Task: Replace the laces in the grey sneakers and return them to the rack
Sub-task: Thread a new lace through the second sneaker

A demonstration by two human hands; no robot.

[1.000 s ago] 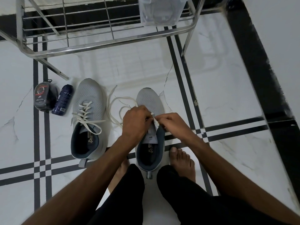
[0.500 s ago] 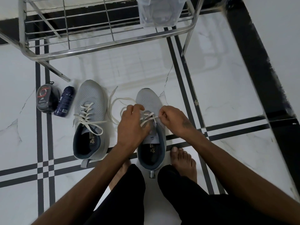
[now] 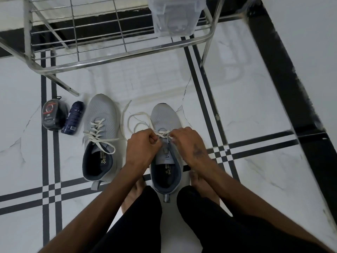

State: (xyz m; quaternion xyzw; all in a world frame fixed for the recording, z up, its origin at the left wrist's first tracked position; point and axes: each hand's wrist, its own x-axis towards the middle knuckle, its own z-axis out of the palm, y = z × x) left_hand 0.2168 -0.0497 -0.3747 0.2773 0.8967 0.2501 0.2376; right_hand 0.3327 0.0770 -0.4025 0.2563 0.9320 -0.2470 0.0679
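The floor (image 3: 255,99) is seen as glossy white marble-look tile, veined, with matt black stripes. The rack (image 3: 116,57) is made of shiny metal tube and wire. The sneakers (image 3: 102,115) are covered in matt grey knit mesh, with flat woven cream laces (image 3: 98,132). A translucent plastic box (image 3: 175,17) is carried at the rack's right edge.
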